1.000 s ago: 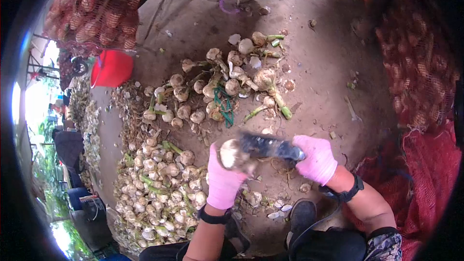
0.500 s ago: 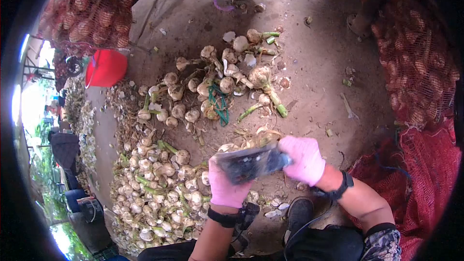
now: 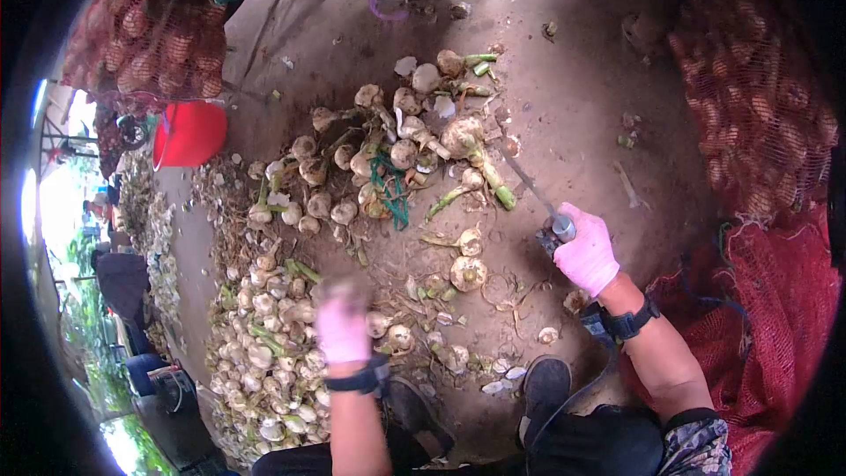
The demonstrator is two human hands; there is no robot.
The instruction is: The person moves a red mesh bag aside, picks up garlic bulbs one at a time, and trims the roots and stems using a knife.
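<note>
My right hand [image 3: 585, 251], in a pink glove, is closed around the handle of a cleaver [image 3: 531, 181]. Its blade is seen nearly edge-on and points up and left, toward a large garlic bulb [image 3: 463, 137] with a thick green stem. Over the near edge of the garlic pile [image 3: 273, 353] is my left hand [image 3: 343, 330], also pink-gloved. Motion smears its fingers, and a brownish blur at their tips cannot be made out. Between the hands, two garlic bulbs [image 3: 469, 273] lie on the ground among dry scraps.
More stemmed garlic bulbs [image 3: 404, 154] lie ahead, with green netting [image 3: 388, 194] among them. A red bucket [image 3: 192, 134] stands at the left. Filled red mesh sacks [image 3: 758, 97] are at the right, above loose red mesh [image 3: 775, 300]. My shoes [image 3: 548, 386] are below.
My hands have moved apart: the left went left over the pile, the right moved up and right with the cleaver. The blade has turned from broadside to nearly edge-on.
</note>
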